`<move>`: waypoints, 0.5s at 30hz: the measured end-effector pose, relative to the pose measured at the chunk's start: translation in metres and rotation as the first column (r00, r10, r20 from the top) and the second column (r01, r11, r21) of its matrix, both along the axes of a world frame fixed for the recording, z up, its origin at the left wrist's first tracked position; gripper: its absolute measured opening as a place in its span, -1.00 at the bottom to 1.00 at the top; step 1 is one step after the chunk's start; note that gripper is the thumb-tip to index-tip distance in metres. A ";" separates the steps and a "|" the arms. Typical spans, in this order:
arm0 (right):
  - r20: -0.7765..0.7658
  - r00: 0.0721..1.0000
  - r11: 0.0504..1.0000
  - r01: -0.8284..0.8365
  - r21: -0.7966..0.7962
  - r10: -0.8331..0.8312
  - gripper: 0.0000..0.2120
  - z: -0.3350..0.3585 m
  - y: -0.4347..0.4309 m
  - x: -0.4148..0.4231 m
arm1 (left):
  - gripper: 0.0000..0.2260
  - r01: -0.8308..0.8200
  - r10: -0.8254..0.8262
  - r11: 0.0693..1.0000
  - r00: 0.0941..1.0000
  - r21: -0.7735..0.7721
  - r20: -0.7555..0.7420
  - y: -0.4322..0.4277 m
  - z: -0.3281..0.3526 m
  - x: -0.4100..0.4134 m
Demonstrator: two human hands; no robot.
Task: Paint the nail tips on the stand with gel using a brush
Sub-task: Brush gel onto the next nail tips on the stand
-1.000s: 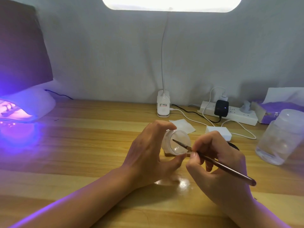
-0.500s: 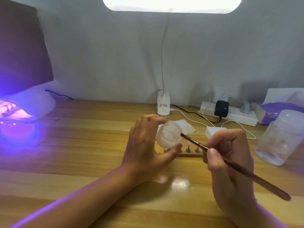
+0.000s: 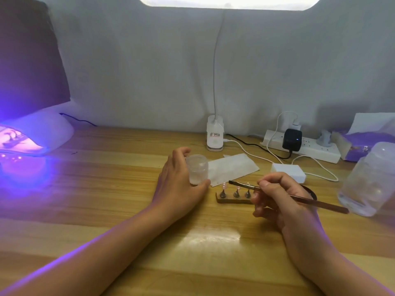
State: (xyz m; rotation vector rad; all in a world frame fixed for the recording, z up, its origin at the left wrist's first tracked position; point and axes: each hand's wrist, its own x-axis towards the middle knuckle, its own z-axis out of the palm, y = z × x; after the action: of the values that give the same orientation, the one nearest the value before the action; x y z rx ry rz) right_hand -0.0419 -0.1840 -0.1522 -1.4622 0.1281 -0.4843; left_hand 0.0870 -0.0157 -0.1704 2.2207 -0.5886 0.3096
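A wooden desk (image 3: 106,189) is set against a grey wall (image 3: 139,71) and lit by a clip-on lamp (image 3: 214,137).

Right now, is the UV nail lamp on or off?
On: the nail lamp glows violet inside and throws purple light onto the table.

Wooden surface (image 3: 106,189). Far left edge: white nail-curing lamp (image 3: 38,135), glowing violet. Far edge, centre: white clip-on desk lamp base (image 3: 215,136). Far right: white power strip (image 3: 310,149), black adapter (image 3: 292,139) plugged in; clear plastic jar (image 3: 369,184) near right edge.
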 end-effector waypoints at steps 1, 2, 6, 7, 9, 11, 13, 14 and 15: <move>-0.005 1.000 1.000 -0.014 0.026 0.014 -0.93 0.000 0.000 0.001 | -0.40 -0.006 0.007 1.000 0.993 -0.003 0.116 -0.001 0.001 -0.003; -0.006 1.000 0.999 -0.021 0.050 0.021 -0.93 0.000 -0.001 0.001 | -0.49 0.000 0.006 1.000 0.970 -0.023 0.244 -0.001 0.004 -0.007; -0.023 0.999 0.994 -0.042 0.096 0.045 -0.86 -0.001 -0.004 0.004 | -0.76 0.186 -0.189 0.982 0.960 0.034 0.208 -0.004 0.009 -0.027; -0.026 0.998 0.994 -0.052 0.097 0.055 -0.88 -0.002 -0.005 0.004 | -0.77 0.216 -0.228 0.971 0.965 0.099 0.131 -0.005 0.007 -0.029; -0.029 0.996 0.993 -0.076 0.094 0.079 -0.91 -0.002 -0.008 0.005 | -0.81 0.237 -0.250 0.957 0.967 0.168 0.056 -0.005 0.002 -0.027; -0.031 0.994 0.991 -0.102 0.088 0.105 -0.88 -0.002 -0.009 0.006 | -0.86 0.280 -0.285 0.949 0.958 0.143 0.013 -0.006 0.002 -0.023; -0.025 0.992 0.989 -0.124 0.085 0.126 -0.84 -0.003 -0.009 0.006 | -0.90 0.317 -0.319 0.942 0.948 0.112 -0.005 -0.006 0.002 -0.020; -0.024 0.991 0.988 -0.131 0.081 0.134 -0.82 -0.003 -0.009 0.006 | -0.90 0.330 -0.331 0.939 0.944 0.100 -0.009 -0.006 0.002 -0.019; -0.026 0.990 0.988 -0.137 0.075 0.140 -0.80 -0.003 -0.009 0.006 | -0.90 0.340 -0.340 0.936 0.940 0.089 -0.011 -0.006 0.002 -0.018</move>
State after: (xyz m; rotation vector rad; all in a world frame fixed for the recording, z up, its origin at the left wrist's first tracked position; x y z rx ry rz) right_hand -0.0363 -0.1935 -0.1550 -1.3972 0.0678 -0.3402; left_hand 0.0688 -0.0219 -0.1687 2.1532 -0.9905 0.1090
